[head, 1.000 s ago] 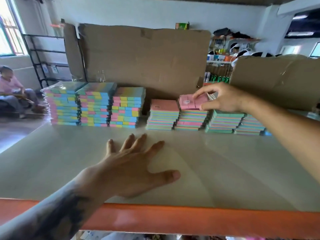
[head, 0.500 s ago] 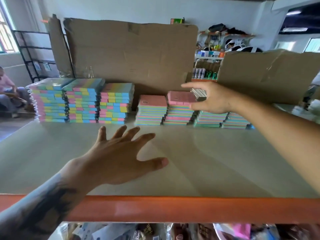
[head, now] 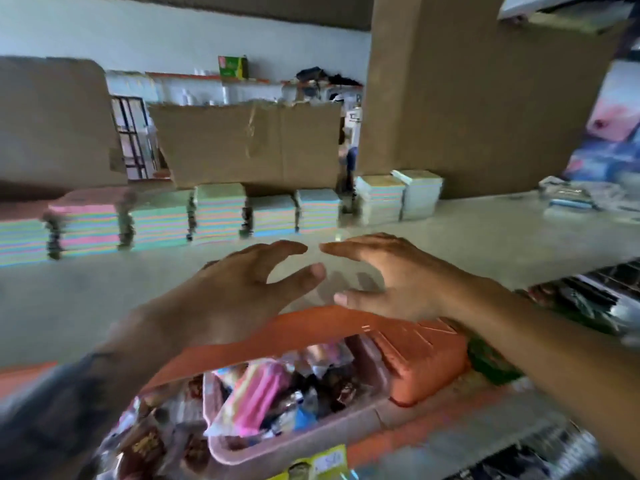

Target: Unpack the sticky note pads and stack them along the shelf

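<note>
Head view: sticky note pads (head: 218, 216) lie beyond both empty hands' fingers (head: 277, 251).

You're looking at a heavily motion-smeared picture in soft, even daylight. The pad stacks (head: 214, 216) streak sideways with jagged tearing, the orange shelf edge (head: 311, 327) warps, and the corners bend and blur most.
</note>
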`<state>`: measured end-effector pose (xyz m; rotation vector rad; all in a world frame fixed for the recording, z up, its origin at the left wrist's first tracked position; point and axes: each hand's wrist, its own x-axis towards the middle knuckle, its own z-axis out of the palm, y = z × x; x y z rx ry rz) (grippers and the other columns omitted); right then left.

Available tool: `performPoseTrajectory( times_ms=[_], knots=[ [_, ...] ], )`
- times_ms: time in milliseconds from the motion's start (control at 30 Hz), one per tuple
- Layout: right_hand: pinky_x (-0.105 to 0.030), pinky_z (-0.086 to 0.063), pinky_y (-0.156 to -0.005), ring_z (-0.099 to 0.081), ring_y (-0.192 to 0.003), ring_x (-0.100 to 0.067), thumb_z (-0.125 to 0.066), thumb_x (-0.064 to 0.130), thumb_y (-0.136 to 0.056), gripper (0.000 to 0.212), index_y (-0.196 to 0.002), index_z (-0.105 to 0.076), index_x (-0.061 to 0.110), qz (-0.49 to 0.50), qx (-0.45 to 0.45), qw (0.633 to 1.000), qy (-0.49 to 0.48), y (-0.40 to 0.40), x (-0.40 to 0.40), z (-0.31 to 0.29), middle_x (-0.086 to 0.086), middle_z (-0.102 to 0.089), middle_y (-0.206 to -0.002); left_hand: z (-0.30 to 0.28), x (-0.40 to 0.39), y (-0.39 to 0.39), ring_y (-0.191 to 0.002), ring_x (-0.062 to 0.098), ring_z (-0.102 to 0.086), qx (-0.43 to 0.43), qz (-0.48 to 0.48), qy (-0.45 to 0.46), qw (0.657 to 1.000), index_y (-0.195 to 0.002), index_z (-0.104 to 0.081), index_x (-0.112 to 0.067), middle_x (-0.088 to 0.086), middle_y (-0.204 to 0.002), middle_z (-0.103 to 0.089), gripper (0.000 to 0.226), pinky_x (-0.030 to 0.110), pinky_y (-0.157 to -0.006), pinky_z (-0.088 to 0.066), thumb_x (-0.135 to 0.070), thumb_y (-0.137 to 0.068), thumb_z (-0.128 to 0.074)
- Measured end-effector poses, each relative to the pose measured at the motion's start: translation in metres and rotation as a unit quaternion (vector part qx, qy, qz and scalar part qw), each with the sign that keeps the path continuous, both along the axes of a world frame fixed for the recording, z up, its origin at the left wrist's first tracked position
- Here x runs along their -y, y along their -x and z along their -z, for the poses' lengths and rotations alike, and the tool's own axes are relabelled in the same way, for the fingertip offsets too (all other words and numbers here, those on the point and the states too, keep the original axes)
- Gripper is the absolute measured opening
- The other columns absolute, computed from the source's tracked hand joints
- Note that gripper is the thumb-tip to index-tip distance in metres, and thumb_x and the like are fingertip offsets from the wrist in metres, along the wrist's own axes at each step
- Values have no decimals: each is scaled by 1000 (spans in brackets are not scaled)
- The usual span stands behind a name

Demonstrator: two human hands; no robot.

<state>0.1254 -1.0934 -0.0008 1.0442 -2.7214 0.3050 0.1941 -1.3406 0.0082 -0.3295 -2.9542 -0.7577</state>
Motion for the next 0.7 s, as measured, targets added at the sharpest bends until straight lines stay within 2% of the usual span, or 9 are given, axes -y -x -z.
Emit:
performPoseTrajectory(
  times_ms=[100, 167, 300, 333, 433, 567, 700],
  knots=[
    [-35, -35, -117, -42, -142, -10, -53, 76, -86, 78, -154, -40, 41, 34, 3, 999, 22, -6, -91, 0, 10, -49, -154, -1, -92, 17, -133, 6, -47, 6, 42, -8, 999, -137, -41, -59, -21, -148, -47, 79, 33, -115, -34, -100, -71, -26],
    [-40, -35, -118, -40, -143, -11, -50, 76, -86, 77, -154, -41, 41, 55, 8, 998, 31, -7, -136, 1, 8, -49, -154, -1, -136, 27, -129, 6, -51, 17, 60, -35, 997, -133, -47, -57, -19, -144, -52, 81, 32, -112, -37, -100, -68, -29],
    [-44, -35, -117, -39, -143, -11, -50, 73, -90, 69, -152, -43, 42, 106, 17, 993, 41, -4, -227, 3, 9, -48, -154, -1, -224, 55, -105, 8, -66, 33, 85, -57, 994, -130, -52, -54, -14, -130, -60, 80, 31, -100, -48, -95, -64, -34],
    [-45, -36, -116, -41, -141, -10, -50, 73, -91, 68, -151, -45, 41, 120, 20, 992, 43, -1, -244, 4, 10, -49, -153, -2, -241, 63, -105, 12, -66, 32, 88, -54, 994, -131, -53, -53, -12, -132, -60, 81, 31, -98, -49, -92, -63, -35],
    [-46, -39, -113, -46, -136, -10, -47, 77, -88, 68, -144, -52, 39, 168, 28, 983, 65, 10, -305, 8, 12, -53, -148, -6, -303, 95, -123, 14, -56, 26, 110, -20, 993, -134, -52, -51, -10, -144, -54, 83, 28, -99, -41, -91, -63, -32],
    [-46, -44, -108, -54, -127, -12, -48, 75, -87, 64, -137, -58, 37, 223, 24, 971, 82, 26, -374, 11, 10, -58, -139, -10, -376, 146, -129, 14, -52, 13, 134, 21, 991, -133, -54, -46, -9, -145, -54, 84, 27, -94, -35, -89, -65, -32],
    [-44, -50, -101, -62, -112, -13, -43, 82, -79, 68, -126, -63, 37, 299, -13, 950, 93, 56, -444, 6, 10, -64, -130, -14, -453, 210, -116, 17, -58, -8, 151, 64, 986, -136, -53, -40, -6, -131, -62, 97, 34, -101, -45, -93, -58, -29]
  ],
)
